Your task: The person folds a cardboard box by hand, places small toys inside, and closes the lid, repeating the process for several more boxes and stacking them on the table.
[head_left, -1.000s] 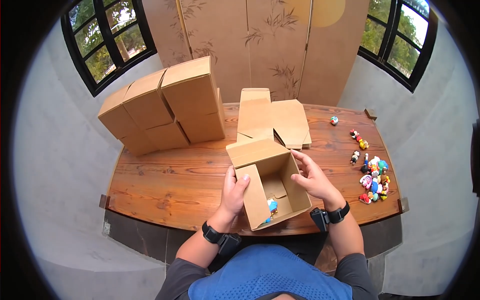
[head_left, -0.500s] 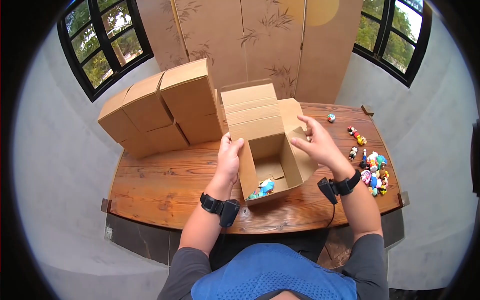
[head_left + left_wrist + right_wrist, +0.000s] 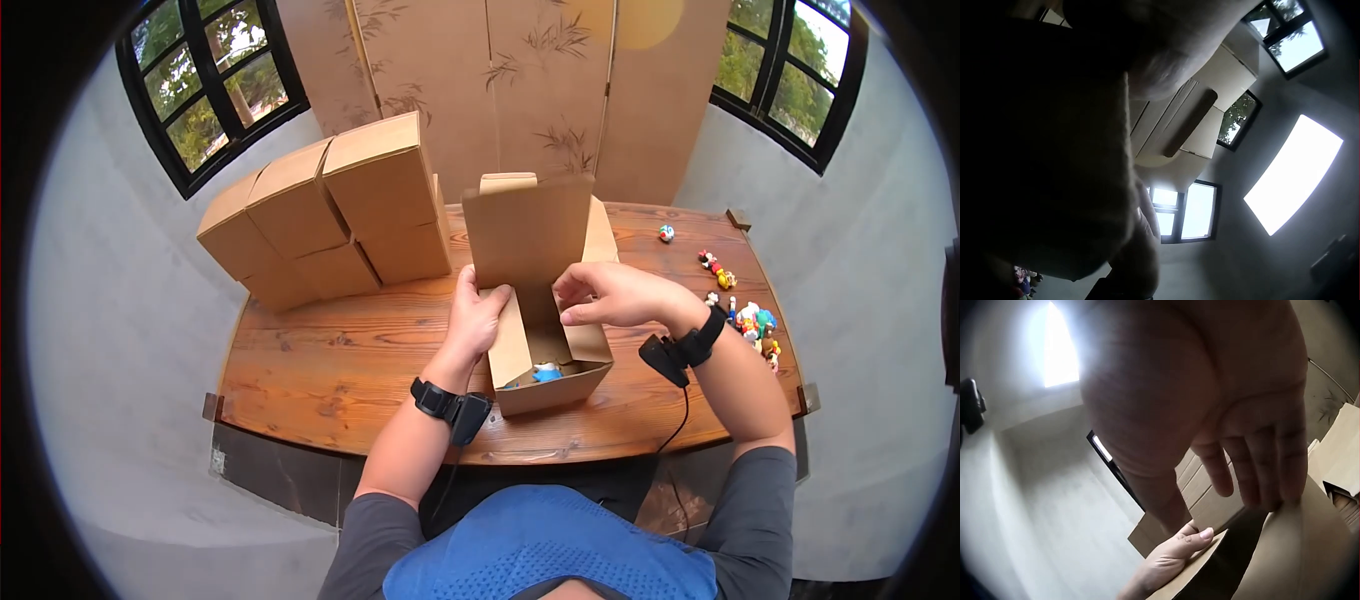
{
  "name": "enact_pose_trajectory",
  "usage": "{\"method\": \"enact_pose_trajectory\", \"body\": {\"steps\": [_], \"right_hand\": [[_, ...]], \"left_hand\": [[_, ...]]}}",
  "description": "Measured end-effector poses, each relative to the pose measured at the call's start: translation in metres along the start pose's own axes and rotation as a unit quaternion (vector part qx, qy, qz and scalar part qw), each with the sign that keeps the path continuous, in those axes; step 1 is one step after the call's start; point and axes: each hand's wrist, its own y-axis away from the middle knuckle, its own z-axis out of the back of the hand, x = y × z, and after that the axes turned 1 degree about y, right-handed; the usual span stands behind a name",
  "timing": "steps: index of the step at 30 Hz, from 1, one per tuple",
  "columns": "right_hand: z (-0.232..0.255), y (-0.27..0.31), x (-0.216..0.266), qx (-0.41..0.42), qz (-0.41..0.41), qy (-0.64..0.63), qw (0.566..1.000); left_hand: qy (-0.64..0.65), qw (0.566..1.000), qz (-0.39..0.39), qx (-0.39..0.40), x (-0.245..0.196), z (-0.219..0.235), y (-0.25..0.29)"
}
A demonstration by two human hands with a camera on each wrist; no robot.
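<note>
In the head view a cardboard box (image 3: 548, 398) faces me with its lid (image 3: 530, 230) standing up at the back. My left hand (image 3: 475, 322) grips the box's left side, the thumb lying on the left side flap (image 3: 510, 345). Over the right side flap (image 3: 588, 343) is my right hand (image 3: 635, 295), palm down, with relaxed, slightly bent fingers. The right wrist view shows its fingertips (image 3: 1291, 490) at the cardboard edge. A blue toy figure (image 3: 547, 372) lies inside at the near end, partly covered by the flaps.
Stacked closed cardboard boxes (image 3: 330, 215) occupy the table's back left. Flattened cardboard (image 3: 600, 235) lies behind the open box. Several small toy figures (image 3: 752, 322) are heaped at the right, with two more figures (image 3: 717, 268) and a small round toy (image 3: 666, 233) farther back.
The lid has swung from lying back to upright, and the right flap has folded inward. My right hand has moved left and down over the flap; my left hand keeps its grip.
</note>
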Motion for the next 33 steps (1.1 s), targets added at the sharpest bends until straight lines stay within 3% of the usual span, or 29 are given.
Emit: {"method": "enact_pose_trajectory", "body": {"steps": [2, 4, 6, 7, 9, 11, 14, 15, 16, 18, 19, 20, 22, 23, 24, 26, 27, 28, 30, 31, 33], "right_hand": [[0.003, 0.002, 0.01, 0.03, -0.031, 0.031, 0.999], [-0.003, 0.002, 0.01, 0.056, -0.035, 0.066, 0.996], [-0.018, 0.002, -0.003, 0.018, 0.04, 0.162, 0.986], [-0.015, 0.003, 0.017, 0.081, 0.007, 0.193, 0.978], [-0.021, 0.022, 0.041, 0.057, 0.0, 0.282, 0.958], [-0.035, 0.027, 0.034, 0.047, 0.044, 0.365, 0.929], [-0.042, 0.036, 0.033, 0.04, 0.05, 0.376, 0.925], [-0.047, 0.041, 0.022, -0.065, 0.156, 0.412, 0.895], [-0.045, 0.044, 0.031, -0.062, 0.159, 0.414, 0.894], [-0.038, 0.051, 0.057, 0.022, 0.087, 0.399, 0.913], [-0.039, 0.053, 0.055, -0.02, 0.162, 0.401, 0.901], [-0.04, 0.055, 0.056, -0.016, 0.165, 0.403, 0.9], [-0.041, 0.059, 0.06, -0.167, 0.353, 0.45, 0.803], [-0.038, 0.062, 0.062, -0.171, 0.352, 0.475, 0.788], [-0.036, 0.06, 0.064, -0.17, 0.354, 0.475, 0.787], [-0.03, 0.053, 0.066, -0.253, 0.343, 0.437, 0.792], [-0.025, 0.05, 0.066, -0.233, 0.307, 0.42, 0.822], [-0.023, 0.045, 0.059, -0.233, 0.306, 0.42, 0.822], [-0.021, 0.035, 0.038, -0.134, 0.273, 0.358, 0.883], [-0.017, 0.033, 0.038, -0.044, 0.205, 0.342, 0.916], [-0.019, 0.029, 0.027, -0.059, 0.218, 0.348, 0.91]], "left_hand": [[0.031, 0.998, -0.006, 0.046, -0.005, 0.0, -0.001], [-0.035, 0.998, -0.029, 0.042, 0.019, 0.012, -0.008], [0.059, 0.998, 0.016, 0.035, 0.022, 0.012, -0.01], [0.088, 0.995, 0.033, 0.035, 0.015, 0.01, -0.007], [0.059, 0.997, 0.023, 0.033, 0.02, 0.011, -0.009], [0.017, 0.999, 0.008, 0.027, 0.015, 0.009, -0.006], [0.0, 0.999, 0.024, 0.032, 0.006, 0.008, -0.003], [0.001, 0.999, 0.023, 0.029, 0.006, 0.009, -0.003], [0.013, 0.999, 0.041, 0.031, 0.007, 0.01, -0.004], [0.029, 0.998, 0.057, 0.027, 0.009, 0.012, -0.005], [0.056, 0.995, 0.075, 0.031, 0.01, 0.013, -0.007], [0.083, 0.992, 0.092, 0.035, 0.011, 0.013, -0.007], [0.058, 0.996, 0.069, 0.022, 0.012, 0.012, -0.007], [0.086, 0.992, 0.092, 0.015, 0.01, 0.012, -0.008], [0.113, 0.987, 0.115, 0.009, 0.008, 0.012, -0.008], [0.053, 0.995, 0.077, 0.028, 0.012, 0.015, -0.007], [0.048, 0.996, 0.072, 0.032, 0.014, 0.017, -0.008], [0.042, 0.996, 0.067, 0.037, 0.015, 0.017, -0.008], [0.042, 0.996, 0.075, 0.035, 0.013, 0.015, -0.007], [0.043, 0.995, 0.082, 0.031, 0.012, 0.015, -0.007], [0.039, 0.996, 0.079, 0.032, 0.013, 0.015, -0.008]]}}
